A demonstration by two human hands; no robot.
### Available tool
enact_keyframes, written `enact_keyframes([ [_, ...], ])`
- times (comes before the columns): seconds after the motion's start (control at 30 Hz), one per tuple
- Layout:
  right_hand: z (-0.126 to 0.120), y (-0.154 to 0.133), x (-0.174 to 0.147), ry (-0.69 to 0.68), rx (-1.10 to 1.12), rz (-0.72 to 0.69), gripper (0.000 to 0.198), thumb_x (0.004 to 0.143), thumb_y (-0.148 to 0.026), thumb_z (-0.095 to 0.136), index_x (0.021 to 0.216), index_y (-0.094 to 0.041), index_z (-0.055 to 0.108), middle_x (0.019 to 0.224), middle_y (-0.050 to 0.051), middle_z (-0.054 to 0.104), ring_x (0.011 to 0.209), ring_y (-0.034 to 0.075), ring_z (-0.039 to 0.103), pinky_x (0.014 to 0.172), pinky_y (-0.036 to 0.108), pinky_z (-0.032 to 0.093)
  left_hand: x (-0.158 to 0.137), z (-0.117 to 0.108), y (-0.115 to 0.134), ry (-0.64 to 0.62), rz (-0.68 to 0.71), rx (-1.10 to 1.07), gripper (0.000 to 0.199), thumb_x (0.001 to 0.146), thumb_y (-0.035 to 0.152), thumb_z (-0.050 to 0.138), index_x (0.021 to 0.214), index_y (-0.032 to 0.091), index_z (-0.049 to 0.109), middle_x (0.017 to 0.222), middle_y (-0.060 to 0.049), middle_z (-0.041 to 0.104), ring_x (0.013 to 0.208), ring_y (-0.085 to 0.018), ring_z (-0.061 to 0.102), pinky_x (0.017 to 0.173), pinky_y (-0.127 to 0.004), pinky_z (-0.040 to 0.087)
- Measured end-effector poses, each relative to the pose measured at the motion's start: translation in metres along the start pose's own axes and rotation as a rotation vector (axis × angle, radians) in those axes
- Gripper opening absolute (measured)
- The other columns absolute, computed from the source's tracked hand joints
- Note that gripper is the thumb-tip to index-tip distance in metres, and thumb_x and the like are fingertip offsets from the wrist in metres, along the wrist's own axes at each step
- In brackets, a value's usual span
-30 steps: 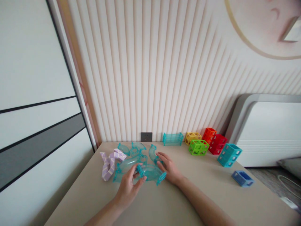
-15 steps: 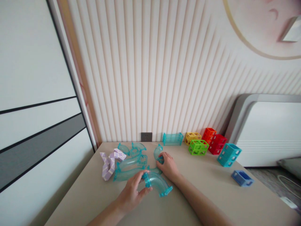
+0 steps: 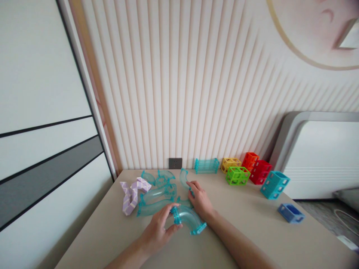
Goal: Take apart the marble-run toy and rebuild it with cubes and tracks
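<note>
Low over the table, my left hand [image 3: 160,226] pinches one end of a clear teal curved tube piece [image 3: 189,217] between thumb and fingers; its free end points right. Farther back, my right hand [image 3: 200,200] has its fingers closed on the near end of a smaller teal curved tube piece [image 3: 183,177], which bends up and away toward the wall. Left of the hands lie several more teal tube pieces, among them a long tube [image 3: 154,206] and an elbow [image 3: 166,177]. Part of another teal piece shows behind the held tube, mostly hidden.
A lilac checked folding toy [image 3: 130,196] lies at the left of the table [image 3: 106,239]. Along the wall stands a straight teal tube [image 3: 206,166]. At the right are yellow [image 3: 231,164], green [image 3: 238,175], orange [image 3: 250,161], red [image 3: 260,172], teal [image 3: 275,185] and blue lattice blocks [image 3: 291,213].
The smaller curved piece in my right hand has turned and shifted slightly left, its far end now tilting toward the wall. My left hand stays nearly still with its tube.
</note>
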State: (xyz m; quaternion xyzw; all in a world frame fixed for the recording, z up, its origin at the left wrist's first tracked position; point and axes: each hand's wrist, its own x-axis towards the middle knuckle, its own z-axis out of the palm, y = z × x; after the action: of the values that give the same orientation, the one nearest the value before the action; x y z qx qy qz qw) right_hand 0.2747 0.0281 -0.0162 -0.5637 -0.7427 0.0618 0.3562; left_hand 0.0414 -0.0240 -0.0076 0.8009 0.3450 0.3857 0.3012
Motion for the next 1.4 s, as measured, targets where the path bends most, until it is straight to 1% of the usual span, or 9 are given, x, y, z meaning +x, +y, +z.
enact_keyframes([
  [0.17, 0.006, 0.006, -0.001, 0.073, -0.076, -0.157, 0.061, 0.084, -0.001, 0.049, 0.139, -0.026, 0.057, 0.122, 0.01, 0.061, 0.119, 0.025, 0.06, 0.103, 0.041, 0.053, 0.001, -0.003, 0.008, -0.01, 0.0, 0.018, 0.044, 0.088, 0.045, 0.067, 0.127, 0.025, 0.06, 0.123, -0.01, 0.072, 0.113, -0.024, 0.07, 0.096, -0.032, 0.057],
  [0.23, 0.006, 0.006, -0.002, 0.094, -0.088, -0.201, 0.065, 0.083, 0.001, 0.048, 0.142, -0.026, 0.053, 0.122, 0.011, 0.061, 0.123, 0.027, 0.057, 0.103, 0.044, 0.053, 0.002, -0.004, 0.01, -0.007, 0.007, 0.027, 0.043, 0.088, 0.044, 0.067, 0.127, 0.026, 0.061, 0.122, -0.01, 0.073, 0.112, -0.024, 0.07, 0.095, -0.031, 0.058],
  [0.53, -0.003, 0.003, -0.004, 0.151, -0.108, -0.287, 0.066, 0.089, 0.001, 0.046, 0.147, -0.03, 0.048, 0.12, 0.011, 0.063, 0.134, 0.029, 0.049, 0.102, 0.047, 0.055, -0.002, -0.003, 0.007, 0.008, 0.069, 0.05, 0.045, 0.087, 0.045, 0.068, 0.128, 0.026, 0.061, 0.122, -0.01, 0.073, 0.109, -0.024, 0.072, 0.095, -0.031, 0.057],
  [0.7, -0.011, 0.005, -0.008, 0.265, 0.003, -0.312, 0.046, 0.095, -0.011, 0.049, 0.138, -0.027, 0.058, 0.117, 0.011, 0.064, 0.127, 0.027, 0.056, 0.1, 0.045, 0.055, -0.009, 0.0, 0.004, -0.023, 0.069, 0.117, 0.045, 0.087, 0.046, 0.068, 0.127, 0.026, 0.062, 0.122, -0.009, 0.073, 0.112, -0.024, 0.07, 0.099, -0.032, 0.055],
  [0.8, -0.023, 0.003, -0.018, 0.289, 0.067, -0.3, 0.041, 0.096, -0.016, 0.052, 0.135, -0.026, 0.061, 0.117, 0.012, 0.064, 0.123, 0.026, 0.059, 0.099, 0.043, 0.055, -0.013, 0.001, 0.002, -0.035, 0.042, 0.123, 0.045, 0.087, 0.046, 0.068, 0.128, 0.027, 0.062, 0.122, -0.008, 0.073, 0.114, -0.024, 0.07, 0.1, -0.033, 0.055],
  [0.93, -0.045, -0.007, -0.036, 0.256, 0.121, -0.325, 0.039, 0.095, -0.018, 0.054, 0.132, -0.027, 0.062, 0.117, 0.012, 0.063, 0.12, 0.025, 0.061, 0.097, 0.039, 0.056, -0.015, 0.003, 0.004, 0.021, -0.048, 0.136, 0.047, 0.084, 0.046, 0.071, 0.127, 0.028, 0.063, 0.123, -0.008, 0.073, 0.114, -0.026, 0.069, 0.1, -0.037, 0.055],
  [1.07, -0.062, -0.027, -0.047, 0.17, 0.143, -0.353, 0.035, 0.092, -0.018, 0.058, 0.124, -0.03, 0.067, 0.115, 0.01, 0.063, 0.109, 0.022, 0.065, 0.091, 0.034, 0.059, -0.011, 0.009, 0.01, 0.069, -0.062, 0.095, 0.043, 0.082, 0.038, 0.074, 0.123, 0.029, 0.065, 0.119, -0.006, 0.075, 0.106, -0.025, 0.072, 0.095, -0.036, 0.059],
  [1.2, -0.063, -0.048, -0.05, 0.128, 0.161, -0.352, 0.031, 0.093, -0.02, 0.06, 0.121, -0.029, 0.068, 0.115, 0.01, 0.062, 0.103, 0.021, 0.066, 0.088, 0.033, 0.059, -0.008, 0.016, 0.012, 0.14, -0.035, 0.049, 0.038, 0.084, 0.03, 0.072, 0.12, 0.028, 0.063, 0.111, -0.005, 0.076, 0.092, -0.022, 0.076, 0.085, -0.033, 0.062],
  [1.4, -0.048, -0.068, -0.056, 0.121, 0.184, -0.359, 0.025, 0.097, -0.028, 0.061, 0.12, -0.028, 0.068, 0.104, 0.008, 0.066, 0.095, 0.02, 0.069, 0.084, 0.03, 0.06, -0.006, 0.018, 0.006, 0.279, 0.071, 0.155, 0.036, 0.086, 0.03, 0.069, 0.121, 0.024, 0.061, 0.109, -0.008, 0.077, 0.098, -0.025, 0.075, 0.088, -0.036, 0.062],
])
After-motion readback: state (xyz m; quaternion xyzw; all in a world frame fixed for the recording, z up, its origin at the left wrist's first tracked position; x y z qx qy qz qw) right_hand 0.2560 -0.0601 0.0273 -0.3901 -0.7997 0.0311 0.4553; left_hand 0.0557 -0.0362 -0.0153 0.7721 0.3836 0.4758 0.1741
